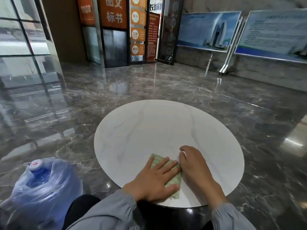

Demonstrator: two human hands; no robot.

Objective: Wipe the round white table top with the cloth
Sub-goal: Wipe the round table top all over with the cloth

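Observation:
The round white table top (149, 127) with faint grey veins fills the middle of the head view. A pale green cloth (172, 180) lies folded on its near part. My left hand (154, 180) presses flat on the cloth with straight, spread fingers and covers most of it. My right hand (194, 165) rests on the table at the cloth's right edge, its fingers bent down towards the surface. Whether its fingers hold the cloth's edge is hidden by the hand itself.
A blue water jug (41, 185) wrapped in clear plastic stands on the dark marble floor (116, 90) at the lower left. Display boards (209, 30) on metal stands line the right wall. Glass doors with orange signs (114, 12) are at the back.

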